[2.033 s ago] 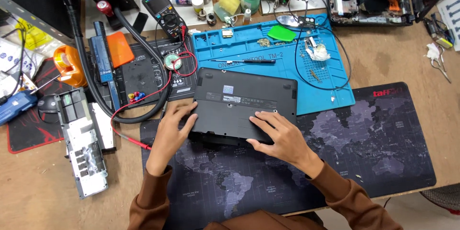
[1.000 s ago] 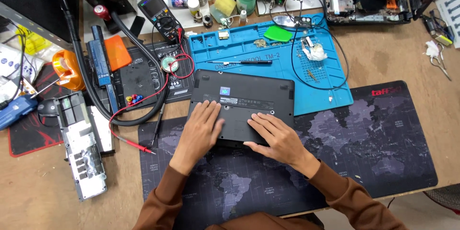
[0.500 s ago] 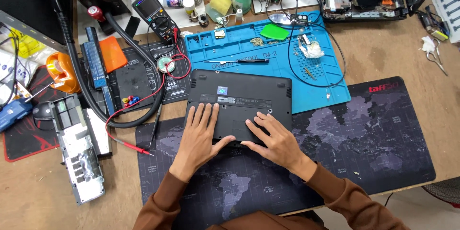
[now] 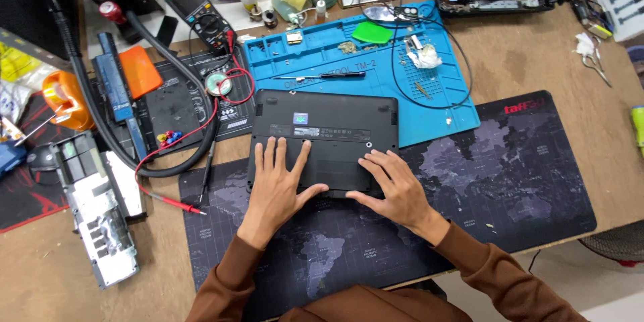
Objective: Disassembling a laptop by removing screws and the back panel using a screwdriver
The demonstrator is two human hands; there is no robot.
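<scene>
Two flat, open hands, left (image 4: 278, 188) and right (image 4: 396, 191), press the upturned laptop (image 4: 322, 137) on the desk mat (image 4: 510, 161); uneven pressure could slide it toward the screwdriver (image 4: 322, 76) at 12 o'clock.

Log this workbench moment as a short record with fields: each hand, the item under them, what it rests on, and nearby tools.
left hand: flat, fingers spread, on the laptop's underside
right hand: flat on the same panel, holding nothing
laptop: black, closed, upside down
support: lies across a blue work mat and a dark map-print desk mat
nearby tools: screwdriver on the blue mat; multimeter beyond the laptop; red probe lead beside the left hand
</scene>
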